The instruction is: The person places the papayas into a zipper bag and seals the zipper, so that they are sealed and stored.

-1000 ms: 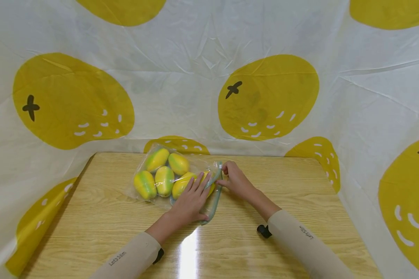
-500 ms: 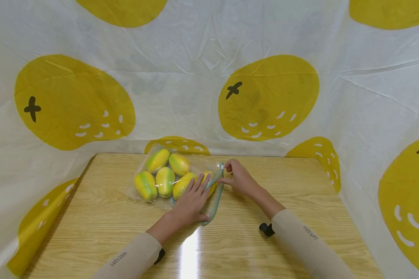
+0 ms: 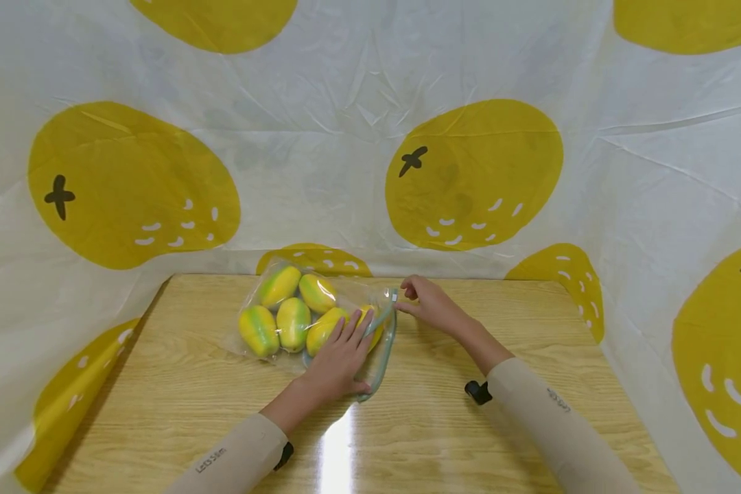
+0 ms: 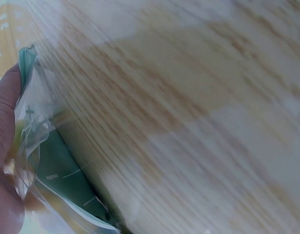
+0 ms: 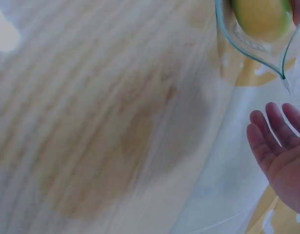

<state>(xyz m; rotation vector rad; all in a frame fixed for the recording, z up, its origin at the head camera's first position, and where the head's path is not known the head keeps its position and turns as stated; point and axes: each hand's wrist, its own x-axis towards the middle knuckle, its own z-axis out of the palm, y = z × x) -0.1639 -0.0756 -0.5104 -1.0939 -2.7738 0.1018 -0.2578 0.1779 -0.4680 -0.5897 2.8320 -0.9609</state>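
Observation:
A clear zip bag (image 3: pixel 346 291) lies on the table with several yellow-green fruits (image 3: pixel 293 324) in it. Its opening at the right end has a green zip strip (image 3: pixel 387 346) along both lips, which stand apart, with a small white slider (image 3: pixel 394 296) at the far corner. My left hand (image 3: pixel 338 357) rests on the bag with extended fingers over the fruits, its thumb by the near end of the strip. My right hand (image 3: pixel 431 302) hovers just right of the slider, fingers loosely bent and holding nothing. In the right wrist view, a gap separates the right hand (image 5: pixel 284 151) from the bag's pointed corner (image 5: pixel 282 73).
The wooden table (image 3: pixel 481 439) reaches back to a white cloth (image 3: pixel 309 185) printed with large yellow fruit shapes, which also hangs at both sides. A green label panel (image 4: pixel 67 175) shows on the bag in the left wrist view.
My right hand has let go of the bag's far corner and drawn slightly away to the right. My left hand and the fruits stay almost where they were.

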